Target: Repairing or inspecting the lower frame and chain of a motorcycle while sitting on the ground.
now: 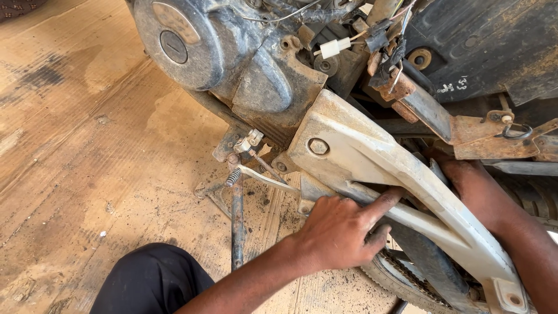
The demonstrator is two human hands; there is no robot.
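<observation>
A dusty motorcycle stands in front of me, its grey engine case (232,52) at the top. A dirty white swingarm bracket (360,151) runs diagonally down to the right. My left hand (343,229) rests against its lower edge, thumb and forefinger pressed on the white bar, fingers curled beside the drive chain (415,282). My right hand (471,186) reaches behind the bracket from the right; its fingers are hidden, so what they hold cannot be seen.
A side stand (237,224) with a coiled spring (233,177) hangs below the engine. Rusty brackets (488,131) and a white wire connector (334,47) sit at upper right. My dark-trousered knee (154,282) is at the bottom. The floor (87,145) is dusty concrete.
</observation>
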